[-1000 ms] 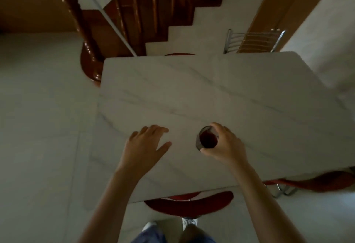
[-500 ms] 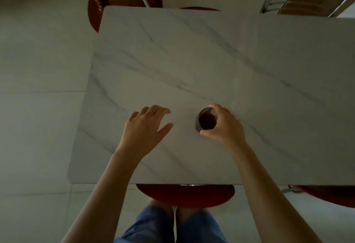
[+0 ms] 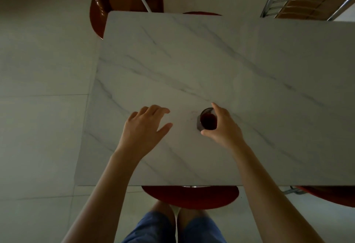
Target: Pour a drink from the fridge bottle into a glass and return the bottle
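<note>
The left hand (image 3: pixel 143 127) hovered palm down over the marble table (image 3: pixel 211 60), fingers spread and loose, holding nothing; the glass (image 3: pixel 207 121) of dark drink stood upright at its 3 o'clock, apart from it, with bare tabletop between; the right hand (image 3: pixel 224 127) wrapped the glass from its 3 o'clock side, thumb at the near rim and forefinger curled over the far rim, closed on it; the table's near edge ran at 6 o'clock, a red chair seat (image 3: pixel 190 197) tucked under it; wide bare marble lay from 12 to 3 o'clock.
</note>
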`<action>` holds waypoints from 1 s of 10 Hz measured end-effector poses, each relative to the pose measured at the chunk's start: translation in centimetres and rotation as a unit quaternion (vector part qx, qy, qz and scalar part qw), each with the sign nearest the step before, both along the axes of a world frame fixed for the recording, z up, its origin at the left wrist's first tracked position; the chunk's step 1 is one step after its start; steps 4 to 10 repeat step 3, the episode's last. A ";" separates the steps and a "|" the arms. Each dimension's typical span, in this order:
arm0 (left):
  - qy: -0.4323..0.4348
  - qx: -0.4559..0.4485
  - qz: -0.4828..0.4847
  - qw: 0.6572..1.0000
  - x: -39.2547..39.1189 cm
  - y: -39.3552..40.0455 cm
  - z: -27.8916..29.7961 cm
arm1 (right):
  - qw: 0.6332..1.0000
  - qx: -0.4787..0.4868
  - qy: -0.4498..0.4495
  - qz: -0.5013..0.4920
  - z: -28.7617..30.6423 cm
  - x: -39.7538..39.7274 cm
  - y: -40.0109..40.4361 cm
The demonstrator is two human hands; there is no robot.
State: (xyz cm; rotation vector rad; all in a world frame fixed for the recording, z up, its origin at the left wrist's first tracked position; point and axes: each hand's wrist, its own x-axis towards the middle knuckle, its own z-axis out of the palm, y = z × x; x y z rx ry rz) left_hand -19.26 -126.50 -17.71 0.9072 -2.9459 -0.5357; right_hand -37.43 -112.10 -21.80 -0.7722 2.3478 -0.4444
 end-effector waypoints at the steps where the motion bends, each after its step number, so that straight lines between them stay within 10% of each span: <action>1: 0.012 -0.009 -0.007 1.000 0.1 -0.3 1.4 | 0.999 0.017 0.019 0.031 0.6 0.1 0.3; 10: 0.045 -0.029 -0.006 0.999 0.7 -0.4 4.9 | 0.998 -0.037 0.044 0.026 3.9 0.8 0.3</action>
